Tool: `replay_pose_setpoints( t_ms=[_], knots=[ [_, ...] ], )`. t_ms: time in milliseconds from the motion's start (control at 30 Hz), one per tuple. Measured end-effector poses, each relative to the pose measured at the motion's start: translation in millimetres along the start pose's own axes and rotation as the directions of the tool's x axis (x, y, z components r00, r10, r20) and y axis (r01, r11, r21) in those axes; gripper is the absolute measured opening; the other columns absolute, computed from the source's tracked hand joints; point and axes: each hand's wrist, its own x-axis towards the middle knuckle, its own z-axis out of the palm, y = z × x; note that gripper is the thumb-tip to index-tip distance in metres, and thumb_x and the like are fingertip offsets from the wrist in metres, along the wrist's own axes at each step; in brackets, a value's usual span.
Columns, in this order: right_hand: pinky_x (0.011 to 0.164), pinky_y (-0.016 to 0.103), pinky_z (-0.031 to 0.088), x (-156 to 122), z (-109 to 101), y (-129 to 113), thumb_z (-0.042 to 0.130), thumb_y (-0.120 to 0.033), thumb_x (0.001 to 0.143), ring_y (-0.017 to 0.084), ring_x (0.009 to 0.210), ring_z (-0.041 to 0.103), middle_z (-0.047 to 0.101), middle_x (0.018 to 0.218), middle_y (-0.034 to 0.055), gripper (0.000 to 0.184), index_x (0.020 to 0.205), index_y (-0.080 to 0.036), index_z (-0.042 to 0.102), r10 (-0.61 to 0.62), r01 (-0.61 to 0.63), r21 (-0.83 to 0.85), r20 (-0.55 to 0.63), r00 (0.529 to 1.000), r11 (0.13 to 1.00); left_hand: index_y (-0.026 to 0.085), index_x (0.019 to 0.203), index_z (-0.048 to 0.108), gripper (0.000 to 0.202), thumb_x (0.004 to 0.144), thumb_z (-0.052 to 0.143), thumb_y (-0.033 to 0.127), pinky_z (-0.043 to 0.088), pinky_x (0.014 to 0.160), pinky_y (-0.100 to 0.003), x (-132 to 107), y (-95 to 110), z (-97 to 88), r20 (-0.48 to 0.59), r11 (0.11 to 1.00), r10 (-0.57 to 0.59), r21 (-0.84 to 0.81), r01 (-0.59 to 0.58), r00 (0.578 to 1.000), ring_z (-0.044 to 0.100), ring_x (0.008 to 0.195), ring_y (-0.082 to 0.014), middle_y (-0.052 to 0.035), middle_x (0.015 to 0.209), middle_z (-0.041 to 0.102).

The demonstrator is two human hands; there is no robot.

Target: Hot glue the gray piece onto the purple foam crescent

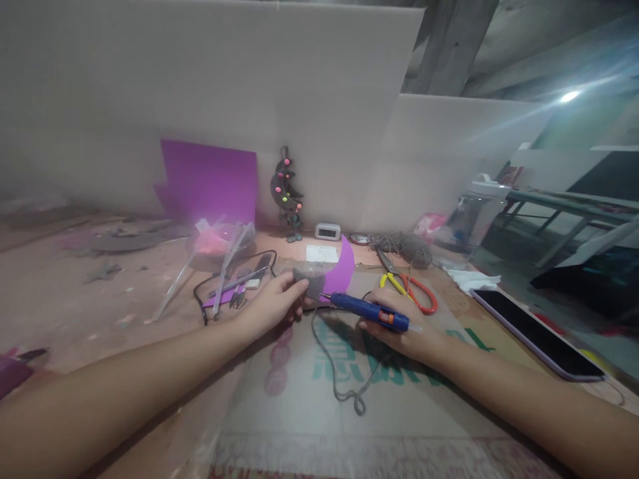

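My left hand (273, 303) is closed on a purple crescent-shaped foam piece (342, 269), partly wrapped in grey twine, and holds it just above the table. My right hand (404, 329) grips a blue glue gun (367, 310) lying low over a printed sack. The gun's nozzle points left and touches the wrapped end of the crescent near my left fingers. A grey string (344, 392) trails down from the piece onto the sack.
Yellow and red-handled scissors (409, 287), a twine ball (407, 247), a phone (536, 332), a small clock (327, 231), a dark moon ornament (286, 189), purple sheets (210, 179), glue sticks (227, 263) and a black cord (219, 283) lie around. White boards wall the back.
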Motion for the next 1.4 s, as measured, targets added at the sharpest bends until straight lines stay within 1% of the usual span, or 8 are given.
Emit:
replay_pose_setpoints(
  t_ms=[233,367,467,533,733,967,1200,1400],
  knots=[
    [0.059,0.027,0.038,-0.2,1.4,1.6,0.058,-0.041,0.085,0.015,0.062,0.051,0.058,0.068,0.0017,0.024,0.075,-0.019,0.054,0.036,-0.034,-0.033,0.036,0.999,0.999,0.018,0.079,0.048,0.028,0.086,0.052,0.045,0.034,0.038,-0.016,1.8,-2.1,-2.8,0.005,0.998,0.013,0.066,-0.014,1.0,0.051,0.043,-0.0072,-0.0008,0.064,0.063],
    [0.061,0.028,0.038,-1.3,3.8,5.1,0.059,-0.041,0.084,0.016,0.063,0.051,0.058,0.068,0.0019,0.025,0.074,-0.019,0.054,0.001,0.001,-0.065,0.034,0.999,0.998,0.018,0.08,0.048,0.027,0.086,0.053,0.043,0.035,0.038,-0.015,0.3,0.0,-2.0,0.002,0.999,-0.004,0.047,0.004,1.0,0.051,0.044,-0.0067,-0.0002,0.065,0.063],
    [0.062,0.029,0.037,-1.9,4.3,6.1,0.059,-0.042,0.084,0.017,0.065,0.052,0.059,0.068,0.0022,0.025,0.076,-0.019,0.055,-0.006,0.007,-0.085,0.018,1.0,0.996,0.018,0.079,0.048,0.025,0.086,0.053,0.041,0.035,0.038,-0.015,-0.5,1.6,-1.1,-0.003,0.999,-0.028,0.038,0.028,1.0,0.052,0.045,-0.0069,0.0004,0.064,0.062],
    [0.063,0.029,0.037,-1.8,3.9,5.9,0.059,-0.043,0.084,0.017,0.066,0.052,0.06,0.068,0.0023,0.026,0.078,-0.019,0.056,-0.003,0.005,-0.101,0.015,1.0,0.995,0.018,0.079,0.048,0.024,0.086,0.052,0.041,0.036,0.038,-0.015,-0.2,1.1,-1.3,0.004,0.999,-0.02,0.041,0.02,1.0,0.052,0.045,-0.007,0.0002,0.065,0.063],
    [0.061,0.028,0.036,-0.3,2.0,3.5,0.057,-0.044,0.085,0.016,0.063,0.051,0.059,0.065,0.0016,0.028,0.073,-0.019,0.056,0.008,-0.006,-0.111,0.016,1.0,0.994,0.018,0.079,0.048,0.025,0.085,0.054,0.042,0.035,0.037,-0.015,0.8,0.3,-1.8,0.012,0.999,-0.027,0.038,0.026,1.0,0.052,0.045,-0.0072,0.0001,0.066,0.064],
    [0.061,0.029,0.037,-0.1,2.5,4.5,0.057,-0.046,0.085,0.017,0.064,0.052,0.059,0.065,0.0024,0.029,0.074,-0.019,0.057,0.035,-0.03,-0.121,0.038,0.999,0.992,0.019,0.082,0.05,0.024,0.085,0.054,0.042,0.033,0.037,-0.014,-1.1,0.0,-0.2,-0.003,0.999,-0.03,0.016,0.03,1.0,0.051,0.044,-0.0067,0.0009,0.066,0.064],
    [0.059,0.03,0.036,0.0,2.0,2.8,0.059,-0.042,0.084,0.018,0.062,0.053,0.059,0.065,0.0021,0.025,0.073,-0.02,0.056,0.085,-0.083,-0.138,0.013,0.996,0.987,0.018,0.08,0.049,0.027,0.085,0.054,0.044,0.035,0.037,-0.015,0.5,-3.9,-2.3,0.009,0.999,-0.01,0.038,0.01,1.0,0.052,0.046,-0.0076,-0.0009,0.068,0.065],
    [0.06,0.031,0.037,-1.5,2.6,5.0,0.057,-0.044,0.085,0.018,0.062,0.052,0.058,0.065,0.0021,0.026,0.072,-0.021,0.056,0.094,-0.09,-0.179,0.014,0.995,0.98,0.018,0.08,0.048,0.026,0.086,0.053,0.043,0.036,0.039,-0.015,0.3,-2.1,-2.4,0.018,0.998,-0.014,0.063,0.013,1.0,0.053,0.048,-0.0075,-0.0014,0.07,0.066]
  ],
)
